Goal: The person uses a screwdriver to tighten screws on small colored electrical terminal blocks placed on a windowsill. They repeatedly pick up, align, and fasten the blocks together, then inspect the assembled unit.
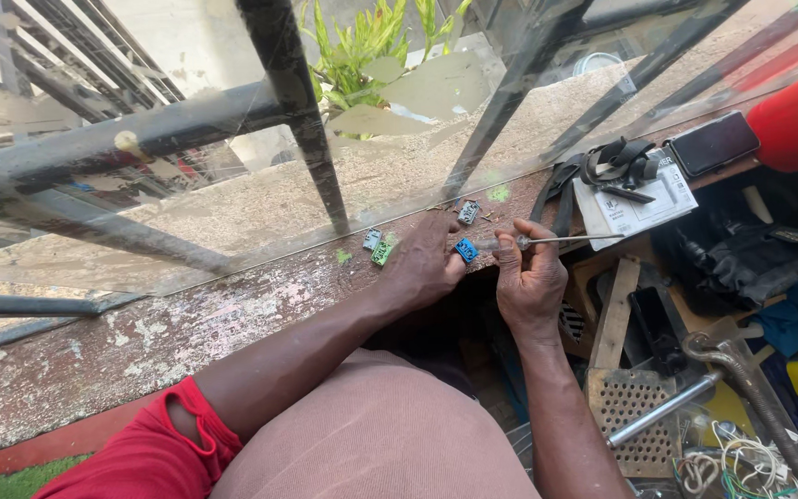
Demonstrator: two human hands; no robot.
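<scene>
A weathered ledge (pixel 187 323) with flaking paint serves as the tabletop, running from eight o'clock up toward two o'clock, with black metal window bars (pixel 316 139) and a green plant (pixel 362 42) beyond it at twelve. At four o'clock sits a clutter of tools: a heavy pipe wrench (pixel 745 370), a perforated metal plate (pixel 634 407) and loose white wires (pixel 731 462). At two o'clock a white box (pixel 639 199) carries coiled black straps (pixel 616 162), with a dark phone (pixel 715 143) just beside it.

Near the centre, the left hand (pixel 422 268) rests on the ledge, its fingers pinched on a small blue terminal block (pixel 466 249). The right hand (pixel 528 282), just at three o'clock of the left, is closed around a slim screwdriver (pixel 556 240) whose shaft points toward three o'clock. The two hands are close, nearly touching.

At eleven o'clock of the left hand lie a green terminal block (pixel 381 251) and a grey one (pixel 371 238); another grey piece (pixel 468 212) lies at twelve o'clock.
</scene>
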